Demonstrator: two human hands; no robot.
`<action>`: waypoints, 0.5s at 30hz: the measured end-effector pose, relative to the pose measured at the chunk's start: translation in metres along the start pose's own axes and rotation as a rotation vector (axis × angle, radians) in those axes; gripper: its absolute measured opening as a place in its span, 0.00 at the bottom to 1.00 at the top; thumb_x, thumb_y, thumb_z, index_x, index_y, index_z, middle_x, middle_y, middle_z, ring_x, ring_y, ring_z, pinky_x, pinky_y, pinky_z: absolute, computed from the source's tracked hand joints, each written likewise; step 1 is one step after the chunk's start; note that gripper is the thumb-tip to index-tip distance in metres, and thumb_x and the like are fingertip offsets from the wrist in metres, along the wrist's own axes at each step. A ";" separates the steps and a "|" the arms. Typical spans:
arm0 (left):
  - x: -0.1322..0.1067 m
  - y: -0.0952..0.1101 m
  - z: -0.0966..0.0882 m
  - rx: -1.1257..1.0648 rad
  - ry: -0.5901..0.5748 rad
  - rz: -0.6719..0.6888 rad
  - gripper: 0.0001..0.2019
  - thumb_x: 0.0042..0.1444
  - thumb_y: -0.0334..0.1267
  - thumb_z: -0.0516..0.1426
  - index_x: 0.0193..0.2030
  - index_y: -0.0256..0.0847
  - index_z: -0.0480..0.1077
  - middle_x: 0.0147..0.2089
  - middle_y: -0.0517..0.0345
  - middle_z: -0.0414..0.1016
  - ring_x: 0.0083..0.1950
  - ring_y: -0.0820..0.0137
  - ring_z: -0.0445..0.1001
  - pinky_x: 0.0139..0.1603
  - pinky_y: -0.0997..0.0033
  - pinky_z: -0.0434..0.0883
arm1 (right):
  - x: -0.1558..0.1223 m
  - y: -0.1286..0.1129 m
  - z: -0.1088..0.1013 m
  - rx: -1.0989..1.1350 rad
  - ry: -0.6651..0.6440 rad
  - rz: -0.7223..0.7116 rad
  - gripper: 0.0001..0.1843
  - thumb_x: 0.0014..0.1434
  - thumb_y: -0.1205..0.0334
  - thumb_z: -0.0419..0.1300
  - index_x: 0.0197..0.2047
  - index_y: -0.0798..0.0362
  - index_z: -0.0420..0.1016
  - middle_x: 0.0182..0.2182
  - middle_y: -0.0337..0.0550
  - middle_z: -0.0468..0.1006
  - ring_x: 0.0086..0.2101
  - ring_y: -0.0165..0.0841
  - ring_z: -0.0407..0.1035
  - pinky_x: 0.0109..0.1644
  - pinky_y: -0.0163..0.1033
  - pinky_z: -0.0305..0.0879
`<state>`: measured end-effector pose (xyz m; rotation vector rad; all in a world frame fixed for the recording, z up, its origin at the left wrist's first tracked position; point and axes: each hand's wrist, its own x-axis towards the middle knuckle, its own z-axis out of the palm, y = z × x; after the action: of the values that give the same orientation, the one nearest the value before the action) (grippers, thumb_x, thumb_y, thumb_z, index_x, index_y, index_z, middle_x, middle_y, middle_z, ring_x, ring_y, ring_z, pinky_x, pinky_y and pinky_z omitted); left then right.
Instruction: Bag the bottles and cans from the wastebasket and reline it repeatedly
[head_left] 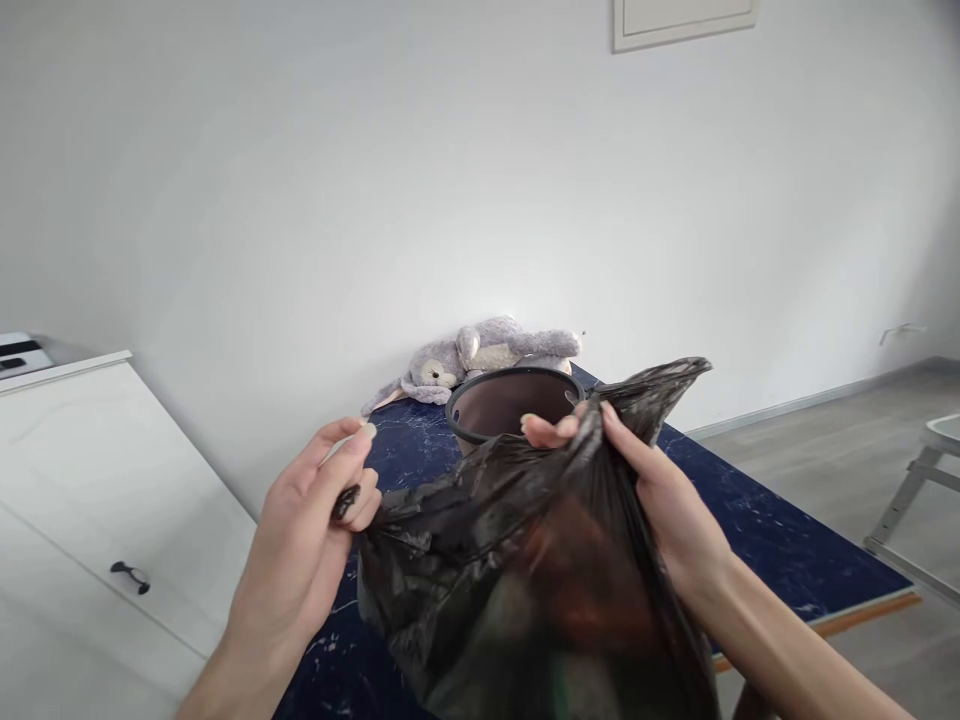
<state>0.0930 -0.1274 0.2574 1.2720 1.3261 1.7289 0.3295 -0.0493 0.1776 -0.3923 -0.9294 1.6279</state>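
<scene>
A filled black plastic garbage bag point(480, 570) hangs between my two hands, its thin film showing blurred orange, white and green shapes inside. My left hand point(319, 510) is closed on a gathered corner of the bag's top, with a dark bit of plastic poking out between the fingers. Higher up on the other side, my right hand point(637, 470) grips the bunched neck, and a loose flap of film sticks out above it. Behind the bag stands a trash bin point(517, 385) with a dark rim and brownish inside; its lower part is hidden.
A grey plush rabbit point(487, 350) lies against the wall on the dark blue marbled table point(757, 530). To the left is a white cabinet point(112, 480) with a black handle. A metal-legged stool or chair point(907, 490) stands on the floor at right.
</scene>
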 end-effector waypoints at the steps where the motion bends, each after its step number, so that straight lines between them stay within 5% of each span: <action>1: 0.001 -0.001 -0.003 -0.058 0.021 -0.016 0.16 0.56 0.46 0.73 0.39 0.44 0.72 0.27 0.71 0.48 0.24 0.77 0.49 0.21 0.80 0.59 | 0.002 -0.003 -0.001 0.024 -0.033 -0.058 0.16 0.69 0.41 0.64 0.41 0.45 0.75 0.33 0.40 0.79 0.47 0.43 0.81 0.53 0.51 0.81; 4: 0.004 -0.005 -0.009 -0.229 0.063 -0.061 0.16 0.53 0.38 0.74 0.35 0.42 0.70 0.30 0.70 0.50 0.24 0.79 0.49 0.20 0.80 0.59 | 0.008 -0.008 -0.003 0.017 -0.051 -0.194 0.13 0.73 0.48 0.59 0.38 0.44 0.68 0.23 0.31 0.55 0.25 0.31 0.68 0.39 0.40 0.81; 6: 0.004 -0.006 -0.011 -0.321 0.085 -0.082 0.14 0.52 0.33 0.72 0.35 0.40 0.70 0.31 0.69 0.50 0.24 0.79 0.49 0.19 0.79 0.59 | 0.009 -0.008 -0.004 -0.025 -0.078 -0.190 0.13 0.73 0.49 0.58 0.38 0.45 0.67 0.25 0.29 0.46 0.19 0.28 0.48 0.21 0.32 0.66; 8: 0.004 -0.006 -0.011 -0.373 0.099 -0.090 0.12 0.53 0.30 0.71 0.35 0.39 0.71 0.32 0.69 0.50 0.25 0.79 0.49 0.19 0.79 0.60 | 0.007 -0.007 -0.004 -0.068 -0.110 -0.153 0.14 0.73 0.47 0.59 0.38 0.46 0.69 0.27 0.30 0.48 0.21 0.28 0.43 0.16 0.30 0.51; 12: 0.002 -0.003 -0.002 -0.399 0.054 -0.084 0.12 0.51 0.30 0.70 0.34 0.39 0.70 0.31 0.68 0.50 0.27 0.78 0.51 0.20 0.77 0.61 | -0.006 -0.003 0.007 -0.376 -0.159 -0.157 0.16 0.69 0.47 0.66 0.51 0.48 0.78 0.30 0.34 0.68 0.27 0.28 0.62 0.30 0.32 0.68; 15: 0.000 -0.001 0.013 -0.312 -0.034 -0.060 0.12 0.52 0.34 0.70 0.38 0.40 0.72 0.30 0.69 0.52 0.27 0.77 0.53 0.23 0.77 0.62 | -0.017 0.004 0.026 -0.647 -0.276 -0.123 0.35 0.58 0.51 0.76 0.65 0.45 0.74 0.44 0.40 0.83 0.43 0.38 0.78 0.50 0.41 0.77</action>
<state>0.1055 -0.1228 0.2572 1.0685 1.0152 1.7806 0.3141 -0.0747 0.1868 -0.5415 -1.6627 1.2567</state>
